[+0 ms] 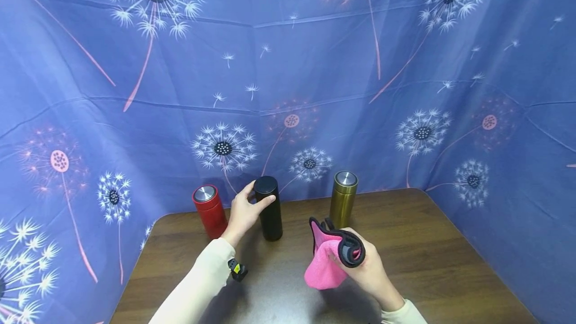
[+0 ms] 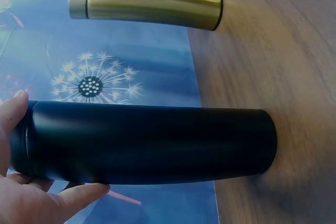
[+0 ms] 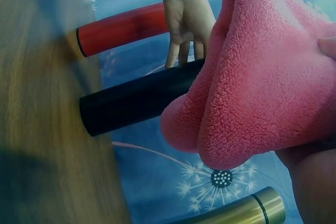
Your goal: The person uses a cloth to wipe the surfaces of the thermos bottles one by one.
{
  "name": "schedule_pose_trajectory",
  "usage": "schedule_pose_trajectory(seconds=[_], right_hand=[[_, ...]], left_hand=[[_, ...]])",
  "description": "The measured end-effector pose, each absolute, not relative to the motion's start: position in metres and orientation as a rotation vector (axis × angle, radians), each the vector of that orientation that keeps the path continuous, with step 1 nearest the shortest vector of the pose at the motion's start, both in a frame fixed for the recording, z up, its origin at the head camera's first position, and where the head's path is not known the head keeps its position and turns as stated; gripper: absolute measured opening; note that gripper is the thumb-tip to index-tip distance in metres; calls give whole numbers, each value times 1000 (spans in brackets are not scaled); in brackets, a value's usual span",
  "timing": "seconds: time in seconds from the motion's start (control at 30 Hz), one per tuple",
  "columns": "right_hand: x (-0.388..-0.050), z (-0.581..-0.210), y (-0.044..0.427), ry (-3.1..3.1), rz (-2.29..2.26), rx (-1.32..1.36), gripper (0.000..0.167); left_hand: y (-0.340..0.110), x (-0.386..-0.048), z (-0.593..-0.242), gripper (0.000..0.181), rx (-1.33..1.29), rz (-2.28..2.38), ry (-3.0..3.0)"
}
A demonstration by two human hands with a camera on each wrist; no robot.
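Observation:
A black thermos flask (image 1: 270, 216) stands upright on the table, and my left hand (image 1: 245, 211) grips it near the top, thumb on one side and fingers on the other. The left wrist view shows this hand (image 2: 31, 192) round the lid end of the black flask (image 2: 152, 140). My right hand (image 1: 366, 266) holds a folded pink cloth (image 1: 326, 266) with dark edging, in front of the gold flask. In the right wrist view the fluffy cloth (image 3: 262, 77) hides part of the black flask (image 3: 131, 100); the two are apart in the head view.
A red flask (image 1: 211, 216) with a silver lid top stands left of my left hand. The gold flask (image 1: 344, 201) stands at the back, right of the black one. All are on a brown wooden table (image 1: 432, 244), with a blue dandelion-print curtain (image 1: 288, 64) behind and at both sides.

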State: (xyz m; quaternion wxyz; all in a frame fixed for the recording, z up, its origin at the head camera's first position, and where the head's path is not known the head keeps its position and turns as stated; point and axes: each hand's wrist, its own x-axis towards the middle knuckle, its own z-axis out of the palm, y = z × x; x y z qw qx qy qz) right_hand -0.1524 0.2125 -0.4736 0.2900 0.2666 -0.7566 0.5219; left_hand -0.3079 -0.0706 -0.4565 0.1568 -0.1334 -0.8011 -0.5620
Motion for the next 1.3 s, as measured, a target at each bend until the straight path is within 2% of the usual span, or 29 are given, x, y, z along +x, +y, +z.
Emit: schedule_pose_trajectory(seconds=[0.47,0.73,1.07,1.3], right_hand=[[-149,-467,213,-2054,1455,684,51],[-147,-467,214,-2060,1444,695,51],[-145,-466,215,-2066,1404,685,50],[-143,-471,216,-2059,1420,708,53]], left_hand=[[-68,-308,-458,69,-425,-1679,-2294],[-70,-296,-459,78,-351,-1710,-2276],[-94,-227,-461,68,-405,-1882,-2099],[-109,-173,-484,63,-354,-1916,-2095]])
